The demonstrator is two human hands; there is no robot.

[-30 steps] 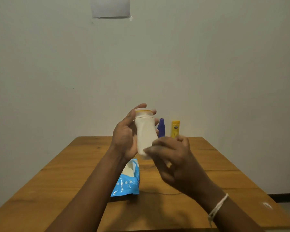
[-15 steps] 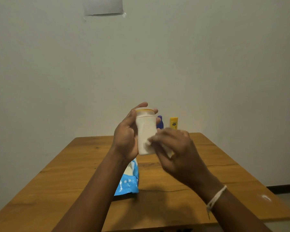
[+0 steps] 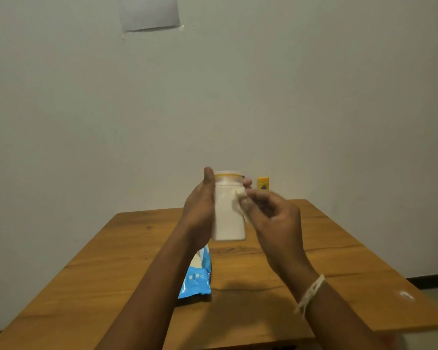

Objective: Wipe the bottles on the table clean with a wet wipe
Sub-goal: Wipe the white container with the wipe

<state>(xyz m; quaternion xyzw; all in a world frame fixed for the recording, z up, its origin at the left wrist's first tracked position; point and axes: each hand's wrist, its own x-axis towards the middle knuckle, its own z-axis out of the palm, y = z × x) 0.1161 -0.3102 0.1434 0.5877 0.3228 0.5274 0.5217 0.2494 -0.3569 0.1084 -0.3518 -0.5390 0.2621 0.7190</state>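
A white bottle (image 3: pixel 225 213) with a yellow ring under its cap is held upright in the air above the table. My left hand (image 3: pixel 199 213) grips it from the left side. My right hand (image 3: pixel 276 223) pinches a crumpled white wet wipe (image 3: pixel 239 199) against the bottle's upper right side. A yellow bottle (image 3: pixel 263 184) stands at the far edge of the table. A blue bottle behind the white one is almost wholly hidden, with only a sliver showing by the cap.
A blue pack of wet wipes (image 3: pixel 197 279) lies on the wooden table (image 3: pixel 339 274), partly under my left forearm. The pale wall rises right behind the table, with a sheet of paper (image 3: pixel 149 12) taped high up.
My right hand has slid the wipe from the bottle's base up to just below the cap. The white bottle now covers the blue bottle.
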